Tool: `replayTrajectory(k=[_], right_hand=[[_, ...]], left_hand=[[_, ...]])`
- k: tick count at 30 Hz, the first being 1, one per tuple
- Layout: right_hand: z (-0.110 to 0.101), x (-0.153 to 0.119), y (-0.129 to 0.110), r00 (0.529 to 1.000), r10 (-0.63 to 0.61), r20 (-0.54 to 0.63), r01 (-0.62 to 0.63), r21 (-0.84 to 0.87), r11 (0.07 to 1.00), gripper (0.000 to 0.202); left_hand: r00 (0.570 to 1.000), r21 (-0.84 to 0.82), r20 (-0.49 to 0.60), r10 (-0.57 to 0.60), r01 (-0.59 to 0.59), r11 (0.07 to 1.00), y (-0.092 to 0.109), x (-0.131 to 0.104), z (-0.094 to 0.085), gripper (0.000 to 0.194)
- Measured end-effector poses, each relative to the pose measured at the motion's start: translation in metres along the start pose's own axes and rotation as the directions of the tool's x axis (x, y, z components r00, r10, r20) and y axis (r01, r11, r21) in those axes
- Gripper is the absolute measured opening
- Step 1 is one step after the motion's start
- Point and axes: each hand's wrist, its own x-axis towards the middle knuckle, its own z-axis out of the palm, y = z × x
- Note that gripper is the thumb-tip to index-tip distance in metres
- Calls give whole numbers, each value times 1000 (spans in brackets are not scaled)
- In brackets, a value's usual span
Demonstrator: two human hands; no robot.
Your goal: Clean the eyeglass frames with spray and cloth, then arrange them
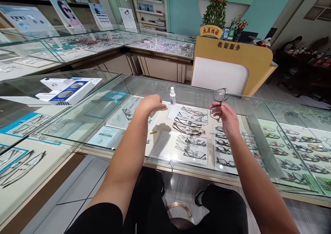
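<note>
My right hand (229, 118) is closed on a pair of dark-framed eyeglasses (219, 95), raised above the glass counter. The frame is turned on end, one lens over the other, with a small pale label on the upper lens. My left hand (152, 103) hovers over the counter with its fingers curled; whatever lies between them is hidden. Just right of it a small white bottle (172, 96) stands upright on the glass. Below and between my hands, several eyeglasses (196, 154) lie in rows inside the case.
An opened blue-and-white box (69, 93) sits on the counter at left. More display cases (155, 47) stand behind, beside a yellow cashier desk (207, 47) with plants. A round stool (181, 210) shows between my knees.
</note>
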Motion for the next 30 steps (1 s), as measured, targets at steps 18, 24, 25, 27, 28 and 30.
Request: replayTrajectory(k=[18,24,25,27,28,30], right_hand=[[2,0,-5,1000,7,12,-8,5,1000,29],[3,-1,-6,1000,11,8,-11,-11,1000,32],[3,-1,-7,1000,12,9,-12,-16,1000,33],[3,-1,-7,1000,14,11,-14,-21,1000,33],[3,-1,-7,1000,14,11,-13,-20,1000,33],[3,-1,-7,1000,13,11,-13,-17,1000,32]], left_hand=[[894,-898,-230,384,-348,271,61,-27,10,85],[859,-934,-176,480,-300,194,71,-35,22,100],[862,-939,-167,479,-287,190,72,-36,22,100],[870,-947,-147,470,-262,189,74,-39,23,95],[876,-949,-135,463,-248,192,75,-40,23,90],[888,-952,-112,447,-225,209,76,-41,23,78]])
